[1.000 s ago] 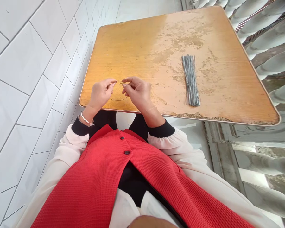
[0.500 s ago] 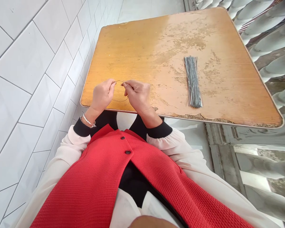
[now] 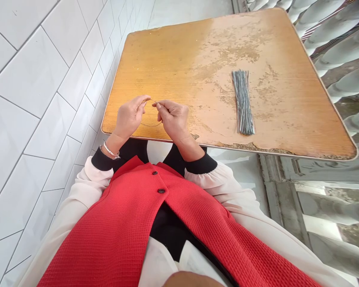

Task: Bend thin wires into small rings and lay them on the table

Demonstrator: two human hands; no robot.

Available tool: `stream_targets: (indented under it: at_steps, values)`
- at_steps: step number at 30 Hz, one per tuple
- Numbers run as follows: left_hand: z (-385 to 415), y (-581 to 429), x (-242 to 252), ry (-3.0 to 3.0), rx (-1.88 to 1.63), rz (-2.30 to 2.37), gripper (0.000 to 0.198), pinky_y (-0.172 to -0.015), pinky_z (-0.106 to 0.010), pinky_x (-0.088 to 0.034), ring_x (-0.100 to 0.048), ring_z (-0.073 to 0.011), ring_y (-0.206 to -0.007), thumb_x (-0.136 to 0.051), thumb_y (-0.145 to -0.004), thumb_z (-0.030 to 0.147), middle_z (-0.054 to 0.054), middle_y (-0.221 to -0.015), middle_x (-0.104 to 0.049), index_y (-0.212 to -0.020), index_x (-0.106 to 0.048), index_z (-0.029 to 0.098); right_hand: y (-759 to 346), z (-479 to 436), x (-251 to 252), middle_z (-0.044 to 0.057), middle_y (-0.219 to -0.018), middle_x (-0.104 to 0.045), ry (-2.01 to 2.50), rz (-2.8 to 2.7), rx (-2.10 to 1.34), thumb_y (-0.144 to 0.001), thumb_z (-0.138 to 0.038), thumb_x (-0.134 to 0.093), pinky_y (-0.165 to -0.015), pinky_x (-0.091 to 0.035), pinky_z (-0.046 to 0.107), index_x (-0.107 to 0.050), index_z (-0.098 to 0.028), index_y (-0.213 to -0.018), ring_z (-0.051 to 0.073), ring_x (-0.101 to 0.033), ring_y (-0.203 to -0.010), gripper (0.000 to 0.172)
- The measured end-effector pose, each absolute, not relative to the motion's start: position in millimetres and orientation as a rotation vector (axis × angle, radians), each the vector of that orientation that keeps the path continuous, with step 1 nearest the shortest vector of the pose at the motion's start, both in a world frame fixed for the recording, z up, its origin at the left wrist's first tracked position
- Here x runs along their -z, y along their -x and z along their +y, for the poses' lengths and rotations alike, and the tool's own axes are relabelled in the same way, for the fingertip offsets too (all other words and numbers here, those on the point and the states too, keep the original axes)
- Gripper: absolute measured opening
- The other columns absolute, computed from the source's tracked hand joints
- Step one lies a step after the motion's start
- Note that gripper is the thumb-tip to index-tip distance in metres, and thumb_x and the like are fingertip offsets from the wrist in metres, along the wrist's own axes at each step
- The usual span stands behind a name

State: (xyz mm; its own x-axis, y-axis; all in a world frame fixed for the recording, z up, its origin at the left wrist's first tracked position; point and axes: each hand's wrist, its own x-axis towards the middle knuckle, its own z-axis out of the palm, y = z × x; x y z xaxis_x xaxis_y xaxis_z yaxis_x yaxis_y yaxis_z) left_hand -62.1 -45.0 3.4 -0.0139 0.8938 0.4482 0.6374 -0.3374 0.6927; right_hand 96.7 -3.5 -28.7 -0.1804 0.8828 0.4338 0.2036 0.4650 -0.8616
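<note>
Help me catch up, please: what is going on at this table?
A seated person is working with both hands over a worn wooden table. The left hand and the right hand pinch a thin wire, which curves into a loop between them. A bundle of straight grey wires lies on the table to the right of the hands, untouched.

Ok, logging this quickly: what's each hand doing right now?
Left hand: closed, pinching a thin wire.
Right hand: closed, pinching the same wire.

Grey wires (image 3: 243,102) are seen on an orange desk (image 3: 179,52) blotched pale; a red waffle-patterned vest (image 3: 116,235) and white brick-pattern tiles (image 3: 32,71) are shown.
</note>
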Motion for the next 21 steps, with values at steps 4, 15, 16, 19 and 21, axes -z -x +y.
stream_targets:
  at_steps: [4, 15, 16, 19, 21]
  values:
    - [-42.3, 61.6, -3.0, -1.964, -1.285, 1.639, 0.023, -0.069, -0.025, -0.049, -0.064, -0.012, -0.067, -0.052, -0.099, 0.031, 0.0, -0.077, -0.069, -0.109, -0.071, 0.023, -97.0, -4.7, 28.2, -0.004, -0.054, -0.055, 0.936, -1.684, -0.779, -0.096, -0.058, -0.053, -0.065, -0.047, 0.029, -0.074, -0.024, -0.083, 0.013, -0.054, -0.054, 0.042]
    - [-41.7, 55.6, -3.5, -1.931, -1.312, 1.734, 0.021, -0.068, -0.025, -0.047, -0.065, -0.0135, -0.071, -0.051, -0.101, 0.035, 0.0, -0.073, -0.067, -0.094, -0.067, 0.024, -93.7, -6.3, 30.3, -0.004, -0.052, -0.054, 0.947, -1.644, -0.778, -0.097, -0.052, -0.053, -0.064, -0.047, 0.028, -0.072, -0.023, -0.078, 0.013, -0.053, -0.053, 0.04]
    - [-41.7, 54.3, -2.8, -1.926, -1.324, 1.752, 0.02, -0.068, -0.026, -0.047, -0.065, -0.0134, -0.071, -0.05, -0.101, 0.033, 0.0, -0.073, -0.067, -0.093, -0.067, 0.024, -93.2, -6.5, 30.6, -0.004, -0.052, -0.054, 0.945, -1.642, -0.783, -0.097, -0.053, -0.052, -0.063, -0.047, 0.028, -0.072, -0.023, -0.079, 0.013, -0.053, -0.053, 0.04]
    - [-41.2, 53.2, -1.7, -1.852, -1.331, 1.725, 0.018, -0.066, -0.025, -0.047, -0.063, -0.0115, -0.065, -0.049, -0.102, 0.033, 0.001, -0.071, -0.065, -0.098, -0.064, 0.024, -93.4, -6.7, 31.2, -0.004, -0.052, -0.053, 0.951, -1.634, -0.792, -0.098, -0.054, -0.051, -0.062, -0.047, 0.027, -0.073, -0.023, -0.083, 0.012, -0.053, -0.052, 0.041]
    - [-41.3, 54.1, -2.6, -1.709, -1.314, 1.661, 0.019, -0.061, -0.023, -0.047, -0.061, -0.0092, -0.059, -0.05, -0.103, 0.038, 0.003, -0.071, -0.066, -0.104, -0.062, 0.024, -94.4, -6.4, 31.5, -0.004, -0.053, -0.053, 0.961, -1.617, -0.787, -0.098, -0.054, -0.051, -0.063, -0.047, 0.027, -0.074, -0.023, -0.085, 0.012, -0.054, -0.053, 0.04]
